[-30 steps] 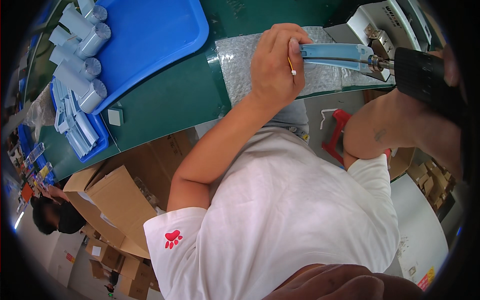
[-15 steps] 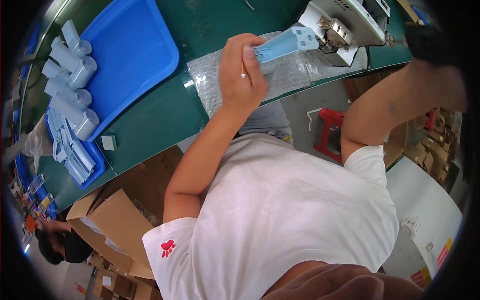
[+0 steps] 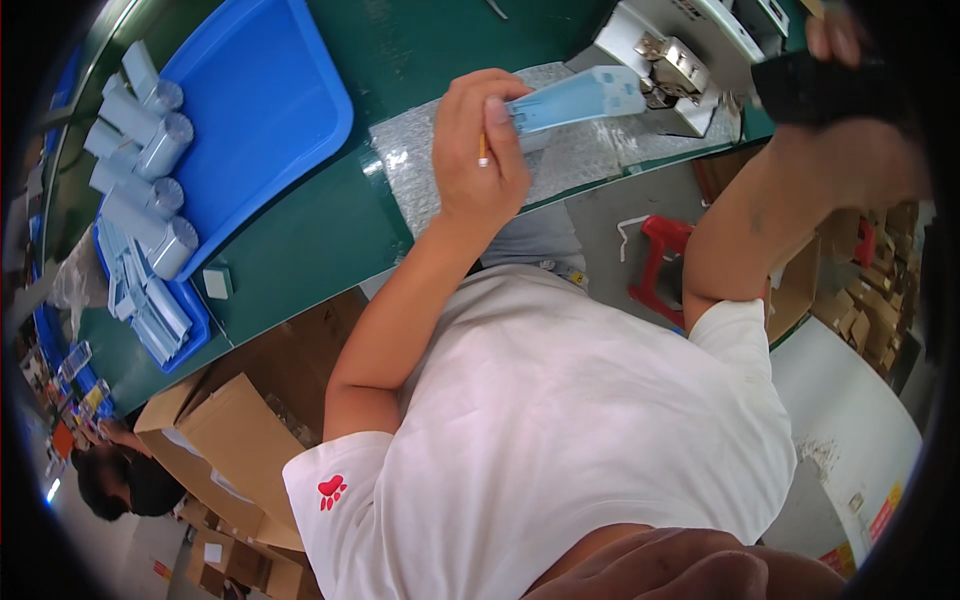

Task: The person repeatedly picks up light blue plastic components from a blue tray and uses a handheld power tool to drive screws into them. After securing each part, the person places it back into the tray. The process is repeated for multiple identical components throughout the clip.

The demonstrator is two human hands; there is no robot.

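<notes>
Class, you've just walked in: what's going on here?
A person at a green workbench holds a light-blue plastic housing in the left hand, above bubble wrap. The right hand grips what looks like a black power screwdriver, apart from the housing. Pale parts line the large blue tray's left side; long pieces lie in a smaller tray.

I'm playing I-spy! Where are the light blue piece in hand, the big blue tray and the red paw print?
Light blue piece (image 3: 580, 100), head view: its middle.
Big blue tray (image 3: 260, 110), head view: bare floor.
Red paw print (image 3: 331, 487), head view: main pad.
</notes>
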